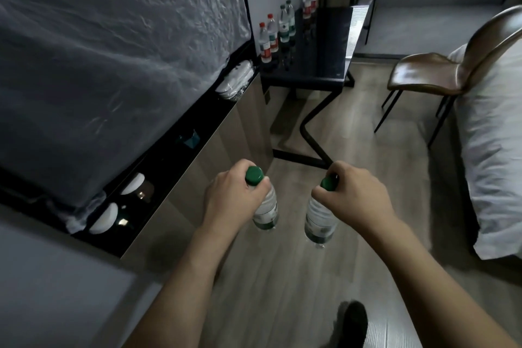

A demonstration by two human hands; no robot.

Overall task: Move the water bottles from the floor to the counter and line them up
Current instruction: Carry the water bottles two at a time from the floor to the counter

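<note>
Left hand (230, 192) grip curled round green-capped bottle (265, 206) neck, right hand (358, 195) likewise on second bottle (320, 215), seemingly off floor

Bottle necks (255, 185) hidden by fingers

Left hand (231, 192), right hand (353, 192) each grip green-capped bottle neck; apparently lifted.

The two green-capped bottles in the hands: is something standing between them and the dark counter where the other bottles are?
Nothing visible blocks the way. Bare wooden floor lies between the held bottles and the dark counter. The brown chair stands off to the right.
</note>
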